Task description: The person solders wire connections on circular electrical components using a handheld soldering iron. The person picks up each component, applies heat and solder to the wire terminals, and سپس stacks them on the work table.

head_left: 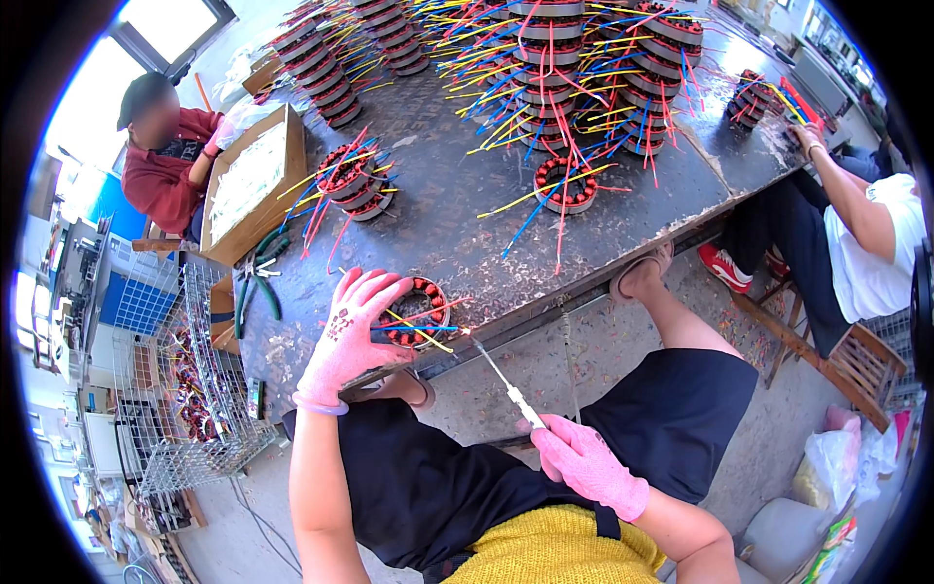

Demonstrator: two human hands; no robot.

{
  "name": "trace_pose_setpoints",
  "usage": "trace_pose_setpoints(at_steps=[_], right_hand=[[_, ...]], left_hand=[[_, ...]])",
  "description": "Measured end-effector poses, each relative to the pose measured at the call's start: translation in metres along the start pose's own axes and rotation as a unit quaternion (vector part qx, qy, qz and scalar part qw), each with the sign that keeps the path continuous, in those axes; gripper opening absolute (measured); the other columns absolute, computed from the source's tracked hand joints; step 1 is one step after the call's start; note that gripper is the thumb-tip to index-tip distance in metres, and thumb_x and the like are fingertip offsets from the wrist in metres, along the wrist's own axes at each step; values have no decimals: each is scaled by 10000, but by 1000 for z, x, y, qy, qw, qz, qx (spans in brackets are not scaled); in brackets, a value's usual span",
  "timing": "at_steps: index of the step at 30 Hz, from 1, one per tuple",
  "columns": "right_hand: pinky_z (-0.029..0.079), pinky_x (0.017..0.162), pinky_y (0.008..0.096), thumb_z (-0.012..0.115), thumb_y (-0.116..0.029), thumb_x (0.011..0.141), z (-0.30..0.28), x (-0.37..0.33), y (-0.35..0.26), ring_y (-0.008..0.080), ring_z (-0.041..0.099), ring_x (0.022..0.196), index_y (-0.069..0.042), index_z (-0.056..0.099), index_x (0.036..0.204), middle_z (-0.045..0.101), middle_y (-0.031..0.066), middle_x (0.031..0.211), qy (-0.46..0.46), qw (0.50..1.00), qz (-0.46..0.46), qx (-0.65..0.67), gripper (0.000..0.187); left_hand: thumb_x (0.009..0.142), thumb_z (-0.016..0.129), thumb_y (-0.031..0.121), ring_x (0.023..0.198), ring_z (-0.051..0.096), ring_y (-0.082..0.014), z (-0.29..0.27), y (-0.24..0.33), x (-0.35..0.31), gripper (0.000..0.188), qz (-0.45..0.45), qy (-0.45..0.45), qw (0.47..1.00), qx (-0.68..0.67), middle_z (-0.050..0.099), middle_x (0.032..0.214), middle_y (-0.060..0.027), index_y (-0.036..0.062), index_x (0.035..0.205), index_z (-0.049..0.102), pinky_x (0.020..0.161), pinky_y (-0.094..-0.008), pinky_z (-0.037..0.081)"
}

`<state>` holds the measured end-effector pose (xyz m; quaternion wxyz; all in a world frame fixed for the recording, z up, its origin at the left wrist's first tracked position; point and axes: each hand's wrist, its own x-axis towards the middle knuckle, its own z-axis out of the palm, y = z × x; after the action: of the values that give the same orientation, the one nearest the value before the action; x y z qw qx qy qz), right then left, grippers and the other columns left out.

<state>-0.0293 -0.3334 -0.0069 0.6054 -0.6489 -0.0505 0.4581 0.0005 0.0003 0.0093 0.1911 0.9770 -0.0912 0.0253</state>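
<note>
At the near edge of the worktable [506, 255], my left hand [352, 326] in a pink glove is closed on a ring-shaped motor stator [434, 294] with red windings. Red, blue and yellow wires stick out from it to the right. My right hand [589, 467], gloved in pink too, grips a thin wand-like tool [514, 392] with a white section and a slender metal shaft. A small bright spot shows at the tool's tip, close to the wire ends. The tool's exact kind is unclear.
Tall stator stacks [550, 92] fill the table's back, with a short stack [352, 185] and a single stator [566, 185] nearer. Green-handled pliers [258, 282] lie left, by a cardboard box [292, 156]. A wire basket [156, 467] stands below. People sit left [165, 185] and right [871, 224].
</note>
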Motion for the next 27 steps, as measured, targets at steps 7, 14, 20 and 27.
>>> trace_pose_setpoints(at_steps=[7, 14, 20, 27], right_hand=[[355, 547, 227, 486, -237, 1030, 1, 0, 3, 61, 447, 587, -1, 588, 1271, 471, -29, 653, 3, 1000, -4, 14, 352], [353, 546, 226, 484, -236, 1033, 0, 1, 3, 58, 440, 589, 1, 585, 1274, 468, -32, 661, 4, 1000, -6, 8, 353], [351, 546, 225, 483, -246, 1037, 0, 0, 3, 57, 437, 590, 5, 576, 1284, 462, -35, 659, -1, 1000, -3, 20, 364], [353, 545, 228, 478, -246, 1038, -1, 1, 4, 60, 441, 587, 4, 580, 1290, 460, -36, 654, -2, 1000, -5, 12, 369]], left_hand=[[522, 875, 251, 1378, 405, -305, 0, 1, 0, 915, -5, -3, 1000, -4, 540, 1385, -112, 98, 1366, 557, 1216, -484, 192], [530, 872, 266, 1378, 406, -306, -1, 0, 0, 916, -2, -5, 1000, 2, 540, 1384, -114, 95, 1371, 552, 1218, -485, 188], [535, 869, 271, 1377, 409, -307, 0, 0, 0, 916, 0, -7, 1000, -1, 542, 1382, -112, 90, 1374, 547, 1218, -487, 187], [533, 866, 254, 1383, 402, -305, 0, 0, 0, 912, -3, -7, 1000, -9, 536, 1386, -110, 96, 1372, 548, 1219, -485, 181]])
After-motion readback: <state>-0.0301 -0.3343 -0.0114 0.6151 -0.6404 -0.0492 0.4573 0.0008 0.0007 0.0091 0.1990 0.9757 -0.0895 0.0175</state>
